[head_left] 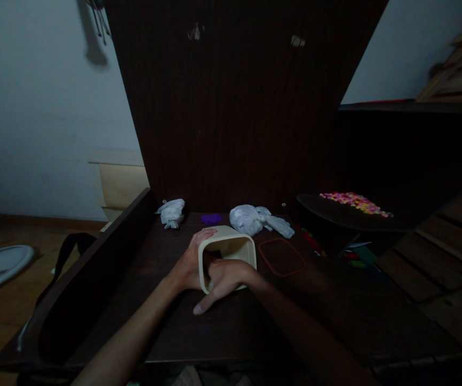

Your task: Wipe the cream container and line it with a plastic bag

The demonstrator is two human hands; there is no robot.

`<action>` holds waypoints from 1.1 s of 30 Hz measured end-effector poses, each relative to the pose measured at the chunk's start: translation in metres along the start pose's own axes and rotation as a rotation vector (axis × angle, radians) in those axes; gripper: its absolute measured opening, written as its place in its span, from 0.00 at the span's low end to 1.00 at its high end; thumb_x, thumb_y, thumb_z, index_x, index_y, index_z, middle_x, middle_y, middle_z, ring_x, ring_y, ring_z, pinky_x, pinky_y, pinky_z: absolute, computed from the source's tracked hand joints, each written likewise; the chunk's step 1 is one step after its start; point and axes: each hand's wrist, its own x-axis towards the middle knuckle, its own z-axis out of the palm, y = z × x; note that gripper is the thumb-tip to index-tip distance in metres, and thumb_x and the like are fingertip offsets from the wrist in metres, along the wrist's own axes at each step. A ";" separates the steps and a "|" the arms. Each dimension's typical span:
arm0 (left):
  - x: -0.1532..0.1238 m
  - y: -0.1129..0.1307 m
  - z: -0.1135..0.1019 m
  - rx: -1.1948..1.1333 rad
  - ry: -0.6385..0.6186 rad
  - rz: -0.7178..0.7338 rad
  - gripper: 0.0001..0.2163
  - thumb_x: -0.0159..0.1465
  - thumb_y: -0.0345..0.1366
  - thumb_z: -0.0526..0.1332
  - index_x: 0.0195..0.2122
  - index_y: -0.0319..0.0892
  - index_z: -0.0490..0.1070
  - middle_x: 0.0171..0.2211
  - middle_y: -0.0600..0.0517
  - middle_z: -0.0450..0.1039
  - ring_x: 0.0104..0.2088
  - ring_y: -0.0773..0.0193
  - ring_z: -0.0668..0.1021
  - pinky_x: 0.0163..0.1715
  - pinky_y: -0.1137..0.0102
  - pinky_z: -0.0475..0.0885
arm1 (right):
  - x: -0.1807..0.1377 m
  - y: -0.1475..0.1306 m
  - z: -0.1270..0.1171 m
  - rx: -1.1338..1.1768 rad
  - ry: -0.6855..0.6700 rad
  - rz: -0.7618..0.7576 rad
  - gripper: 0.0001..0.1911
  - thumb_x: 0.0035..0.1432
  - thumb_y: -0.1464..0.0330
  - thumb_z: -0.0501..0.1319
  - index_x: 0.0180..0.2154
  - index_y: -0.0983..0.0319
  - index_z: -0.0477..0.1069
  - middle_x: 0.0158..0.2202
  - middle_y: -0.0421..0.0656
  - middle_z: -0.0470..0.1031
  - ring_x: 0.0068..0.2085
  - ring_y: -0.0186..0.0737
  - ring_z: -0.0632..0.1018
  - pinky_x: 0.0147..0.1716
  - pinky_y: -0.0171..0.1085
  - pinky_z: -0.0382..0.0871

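The dark tabletop (210, 338) is viewed from near above by the head-worn camera, angled forward and down, facing the upright panel (231, 118).

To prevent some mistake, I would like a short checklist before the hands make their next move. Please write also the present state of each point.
1. Left hand holding the bin: ok, it grips the outside from the left.
2. Right hand clear of the bin: not ok, its fingers reach inside.
3. Bin upright: not ok, it is tipped, with its opening towards the person.
4. Inside of the bin empty: cannot tell, the right hand and shadow hide it.
5. Reddish ring lying flat on the table: ok, right of the bin.
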 end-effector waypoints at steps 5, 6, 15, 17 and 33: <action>-0.001 0.001 -0.001 -0.014 -0.018 -0.019 0.54 0.46 0.52 0.76 0.70 0.47 0.50 0.61 0.38 0.65 0.63 0.33 0.69 0.63 0.40 0.64 | 0.002 -0.002 0.011 0.066 0.075 -0.011 0.64 0.47 0.39 0.67 0.70 0.75 0.52 0.72 0.63 0.51 0.72 0.66 0.54 0.69 0.50 0.52; -0.001 0.002 -0.001 -0.013 -0.016 -0.019 0.53 0.46 0.52 0.76 0.70 0.47 0.50 0.61 0.38 0.65 0.63 0.34 0.69 0.63 0.40 0.64 | 0.002 -0.002 0.014 0.059 0.094 0.017 0.67 0.45 0.38 0.67 0.71 0.76 0.50 0.72 0.64 0.49 0.72 0.67 0.52 0.70 0.52 0.50; -0.001 0.000 -0.002 -0.011 -0.007 -0.021 0.53 0.48 0.53 0.76 0.70 0.47 0.49 0.62 0.37 0.63 0.63 0.34 0.69 0.63 0.40 0.65 | 0.003 0.005 0.018 0.031 0.145 0.020 0.69 0.42 0.32 0.63 0.71 0.71 0.50 0.73 0.59 0.50 0.71 0.66 0.55 0.69 0.52 0.50; 0.000 -0.001 -0.002 -0.019 -0.009 -0.024 0.53 0.47 0.53 0.76 0.70 0.47 0.50 0.62 0.37 0.64 0.62 0.35 0.70 0.63 0.41 0.66 | 0.003 0.005 0.019 0.013 0.134 0.028 0.67 0.43 0.32 0.62 0.70 0.71 0.53 0.72 0.60 0.53 0.71 0.66 0.58 0.69 0.52 0.50; 0.002 0.006 -0.003 -0.029 -0.011 -0.042 0.51 0.48 0.51 0.76 0.68 0.48 0.51 0.61 0.38 0.64 0.62 0.34 0.70 0.61 0.40 0.68 | 0.001 -0.005 0.008 0.073 0.088 0.069 0.60 0.44 0.39 0.68 0.67 0.71 0.61 0.66 0.60 0.65 0.64 0.65 0.70 0.61 0.49 0.66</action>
